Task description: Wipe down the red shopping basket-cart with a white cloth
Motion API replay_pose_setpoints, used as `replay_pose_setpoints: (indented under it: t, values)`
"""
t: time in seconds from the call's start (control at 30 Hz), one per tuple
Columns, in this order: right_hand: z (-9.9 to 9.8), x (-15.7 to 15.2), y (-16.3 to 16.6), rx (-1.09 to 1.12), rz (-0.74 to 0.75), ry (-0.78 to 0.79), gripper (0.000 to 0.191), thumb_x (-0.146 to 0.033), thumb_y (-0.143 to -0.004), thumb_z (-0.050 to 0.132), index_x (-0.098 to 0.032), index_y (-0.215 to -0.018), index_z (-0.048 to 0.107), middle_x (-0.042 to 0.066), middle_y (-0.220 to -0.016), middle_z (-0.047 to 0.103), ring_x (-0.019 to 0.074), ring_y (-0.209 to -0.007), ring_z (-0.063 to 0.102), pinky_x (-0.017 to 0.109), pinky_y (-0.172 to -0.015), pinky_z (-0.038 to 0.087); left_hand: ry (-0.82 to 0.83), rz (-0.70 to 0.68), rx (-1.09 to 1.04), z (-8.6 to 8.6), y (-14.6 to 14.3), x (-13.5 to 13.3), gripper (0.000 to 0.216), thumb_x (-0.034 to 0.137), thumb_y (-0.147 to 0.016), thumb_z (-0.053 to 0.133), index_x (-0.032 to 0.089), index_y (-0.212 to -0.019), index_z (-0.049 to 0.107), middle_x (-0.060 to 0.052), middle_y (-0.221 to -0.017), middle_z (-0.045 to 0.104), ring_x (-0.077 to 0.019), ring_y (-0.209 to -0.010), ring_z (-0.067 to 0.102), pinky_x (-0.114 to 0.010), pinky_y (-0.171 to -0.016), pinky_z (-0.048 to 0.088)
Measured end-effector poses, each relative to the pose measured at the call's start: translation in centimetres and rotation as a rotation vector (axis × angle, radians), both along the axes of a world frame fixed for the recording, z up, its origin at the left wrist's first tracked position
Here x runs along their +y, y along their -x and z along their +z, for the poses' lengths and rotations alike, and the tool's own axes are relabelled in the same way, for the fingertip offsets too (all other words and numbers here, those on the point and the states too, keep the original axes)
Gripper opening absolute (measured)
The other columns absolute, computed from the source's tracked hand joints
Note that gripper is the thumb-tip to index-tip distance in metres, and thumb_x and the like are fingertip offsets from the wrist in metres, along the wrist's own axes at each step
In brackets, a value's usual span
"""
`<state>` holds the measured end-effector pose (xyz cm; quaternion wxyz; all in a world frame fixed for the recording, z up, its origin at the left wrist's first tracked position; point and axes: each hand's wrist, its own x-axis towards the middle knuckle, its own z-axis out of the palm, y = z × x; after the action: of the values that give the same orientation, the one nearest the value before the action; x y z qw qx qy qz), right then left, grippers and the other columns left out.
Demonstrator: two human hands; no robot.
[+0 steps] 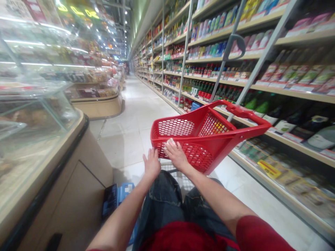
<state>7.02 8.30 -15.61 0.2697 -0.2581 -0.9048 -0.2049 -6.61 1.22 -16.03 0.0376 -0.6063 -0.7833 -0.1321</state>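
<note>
A red shopping cart [214, 139] stands at the centre of the frame in a supermarket aisle, as a person in jeans [162, 198] works low at its near side with both hands. Shelves [293, 93] line the right of the frame from top to bottom, filled with bottles [298, 68] and cans; a yellow tag [269, 169] shows at lower right and a grey loop [239, 47] hangs at an upright at upper right. A display counter [68, 195] with a glass case [52, 111] fills the left, a rounded display stand [96, 106] behind it, bounding the pale floor [131, 115]. A blue object [128, 188] and a dark, screen-like one [109, 200] sit at lower left, beside the counter's base.

The cart's long axis runs across the frame, its basket end pointing left and its handle [246, 113] reaching right, close before the shelves. The left hand [152, 165] has its fingers spread and holds nothing visible, fingertips at the basket's left corner; contact cannot be told. The right hand [178, 157] lies nearly flat, fingers extended and slightly parted, over a white cloth [171, 141] at the near rim; whether the fingers grip or merely press it cannot be told.
</note>
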Motion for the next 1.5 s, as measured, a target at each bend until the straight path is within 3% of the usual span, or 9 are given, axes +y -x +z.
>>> replay_pose_setpoints:
  t: [0.17, 0.37, 0.43, 0.67, 0.73, 0.93, 1.2, 1.4, 1.5]
  values:
    - [-2.9, -0.9, -2.6, -0.042, -0.03, 0.025, 0.024, -0.017, -0.085, 0.05, -0.019, -0.107, 0.06, 0.007, -0.126, 0.055, 0.025, -0.124, 0.04, 0.051, -0.103, 0.025, -0.028, -0.087, 0.038, -0.1, -1.6, 0.3, 0.061, 0.011, -0.074, 0.038, 0.011, -0.135, 0.033, -0.01, -0.147, 0.024, -0.0235, -0.135, 0.022, -0.055, -0.107, 0.018]
    - [0.8, -0.6, -3.5, 0.101, -0.079, -0.007, 0.032, -0.017, -0.089, 0.043, -0.021, -0.118, 0.054, 0.006, -0.134, 0.046, 0.0235, -0.13, 0.031, 0.053, -0.106, 0.017, -0.04, -0.134, 0.069, 0.4, -3.3, 0.9, 0.061, 0.011, -0.075, 0.037, 0.01, -0.136, 0.031, -0.011, -0.147, 0.024, -0.0236, -0.136, 0.02, -0.055, -0.108, 0.018]
    - [1.3, 0.1, -3.8, 0.111, -0.118, 0.0, 0.033, -0.015, -0.088, 0.043, -0.02, -0.119, 0.053, 0.007, -0.134, 0.046, 0.0241, -0.129, 0.031, 0.055, -0.105, 0.017, -0.041, -0.151, 0.086, 0.8, -3.9, 1.1, 0.061, 0.011, -0.075, 0.038, 0.01, -0.136, 0.032, -0.012, -0.146, 0.025, -0.0241, -0.136, 0.02, -0.055, -0.108, 0.017]
    - [-2.7, -0.4, -6.4, 0.004, -0.156, 0.077, 0.03, -0.012, -0.086, 0.045, -0.019, -0.112, 0.058, 0.008, -0.128, 0.053, 0.0244, -0.125, 0.038, 0.054, -0.102, 0.024, -0.047, -0.238, 0.11, 1.4, -5.7, 1.1, 0.061, 0.013, -0.076, 0.04, 0.012, -0.136, 0.031, -0.01, -0.146, 0.025, -0.0235, -0.136, 0.02, -0.054, -0.108, 0.016]
    - [-2.2, -0.9, -6.9, 0.023, -0.146, 0.059, 0.031, -0.013, -0.087, 0.043, -0.02, -0.113, 0.058, 0.008, -0.128, 0.052, 0.0241, -0.127, 0.036, 0.054, -0.103, 0.022, -0.057, -0.254, 0.107, 1.4, -6.1, 1.3, 0.061, 0.013, -0.075, 0.04, 0.011, -0.136, 0.032, -0.011, -0.146, 0.025, -0.0233, -0.136, 0.02, -0.054, -0.109, 0.015]
    - [2.0, -0.1, -7.3, 0.141, -0.192, 0.023, 0.035, -0.013, -0.088, 0.041, -0.02, -0.12, 0.053, 0.008, -0.137, 0.042, 0.0245, -0.133, 0.025, 0.055, -0.106, 0.015, -0.146, -0.285, 0.123, 2.2, -7.4, 1.8, 0.061, 0.012, -0.075, 0.038, 0.011, -0.136, 0.032, -0.011, -0.146, 0.027, -0.0239, -0.135, 0.022, -0.054, -0.109, 0.014]
    - [-1.7, -0.6, -10.6, 0.067, -0.291, 0.143, 0.031, -0.015, -0.088, 0.042, -0.021, -0.114, 0.057, 0.008, -0.13, 0.05, 0.0248, -0.127, 0.036, 0.055, -0.102, 0.023, -0.167, -0.357, 0.14, 2.5, -8.6, 2.1, 0.061, 0.014, -0.075, 0.038, 0.011, -0.136, 0.032, -0.01, -0.146, 0.027, -0.0231, -0.135, 0.02, -0.054, -0.109, 0.012]
    - [2.5, -0.4, -11.3, 0.204, -0.285, -0.002, 0.037, -0.01, -0.088, 0.038, -0.02, -0.12, 0.052, 0.007, -0.135, 0.045, 0.0212, -0.133, 0.025, 0.053, -0.106, 0.016, -0.182, -0.397, 0.154, 3.2, -10.4, 2.9, 0.06, 0.014, -0.077, 0.037, 0.012, -0.137, 0.029, -0.01, -0.147, 0.025, -0.0233, -0.136, 0.018, -0.055, -0.108, 0.014]
    - [2.7, 0.5, -12.2, 0.205, -0.33, 0.0, 0.037, -0.01, -0.088, 0.038, -0.02, -0.119, 0.053, 0.007, -0.135, 0.045, 0.0214, -0.133, 0.025, 0.053, -0.105, 0.017, -0.197, -0.436, 0.175, 3.8, -11.5, 3.2, 0.061, 0.015, -0.077, 0.037, 0.011, -0.137, 0.027, -0.01, -0.147, 0.024, -0.0232, -0.136, 0.016, -0.055, -0.108, 0.014]
